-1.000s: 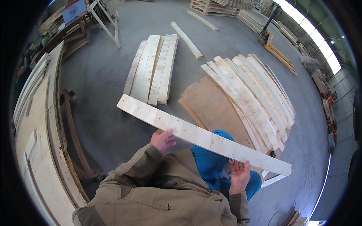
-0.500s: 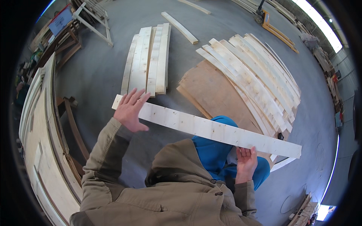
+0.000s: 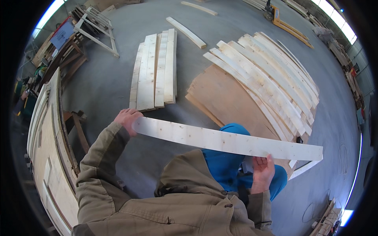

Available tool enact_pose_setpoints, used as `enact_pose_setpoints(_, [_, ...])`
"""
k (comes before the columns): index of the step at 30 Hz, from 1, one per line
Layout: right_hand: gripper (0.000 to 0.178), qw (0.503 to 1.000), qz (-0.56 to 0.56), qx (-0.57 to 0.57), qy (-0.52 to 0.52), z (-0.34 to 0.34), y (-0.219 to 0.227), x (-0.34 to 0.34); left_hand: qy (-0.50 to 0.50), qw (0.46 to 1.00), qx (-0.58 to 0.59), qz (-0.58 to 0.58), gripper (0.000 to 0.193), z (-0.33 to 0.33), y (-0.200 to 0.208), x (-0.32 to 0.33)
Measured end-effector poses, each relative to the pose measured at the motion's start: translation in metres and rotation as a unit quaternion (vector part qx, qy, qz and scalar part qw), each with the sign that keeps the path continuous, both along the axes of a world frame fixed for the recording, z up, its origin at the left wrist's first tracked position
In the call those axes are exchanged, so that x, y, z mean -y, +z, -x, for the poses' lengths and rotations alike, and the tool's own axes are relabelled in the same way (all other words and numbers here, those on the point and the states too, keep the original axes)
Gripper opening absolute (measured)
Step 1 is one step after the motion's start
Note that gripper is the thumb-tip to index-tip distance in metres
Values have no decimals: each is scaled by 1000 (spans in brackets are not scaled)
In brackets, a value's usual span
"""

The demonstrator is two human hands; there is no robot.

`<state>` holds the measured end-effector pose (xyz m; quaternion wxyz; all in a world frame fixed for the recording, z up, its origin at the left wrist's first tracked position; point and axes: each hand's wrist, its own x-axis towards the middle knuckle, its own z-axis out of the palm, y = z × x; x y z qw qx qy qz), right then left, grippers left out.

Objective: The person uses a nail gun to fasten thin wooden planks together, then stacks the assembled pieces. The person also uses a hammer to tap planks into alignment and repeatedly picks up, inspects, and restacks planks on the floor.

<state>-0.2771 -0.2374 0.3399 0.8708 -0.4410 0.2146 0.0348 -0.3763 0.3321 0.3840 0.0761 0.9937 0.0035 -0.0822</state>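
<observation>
A long pale wooden board [image 3: 220, 138] lies across in front of me, over my blue-clad knee, sloping down toward the right. My left hand [image 3: 128, 120] is closed round its left end, covering that tip. Under the near edge, right of the middle, my right hand [image 3: 263, 173] holds the board with fingers curled behind it and palm turned up. Just beyond the left hand, a stack of similar boards [image 3: 147, 74] rests on the floor.
At the right, many boards [image 3: 271, 78] lie fanned over a brown plywood sheet [image 3: 220, 92]. A single board [image 3: 186, 32] lies on the floor ahead. Large panels [image 3: 59, 145] lean at the left. A yellow pallet truck [image 3: 289, 28] stands far right; a wooden trestle [image 3: 96, 31] stands far left.
My left hand, spread flat over the board before, has slid to its left end and closed round it. The board has shifted a little right and nearer at its left end.
</observation>
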Motion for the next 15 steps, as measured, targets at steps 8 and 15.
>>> enact_pose_setpoints(8, [35, 991, 0, 124, -58, -83, 38, 43, -42, 992, -3, 122, 66, 21, 13, 61])
enact_pose_setpoints(15, [42, 953, 122, 277, -12, -156, 167, 26, 62, 919, -19, 390, 72, 54, -14, 147])
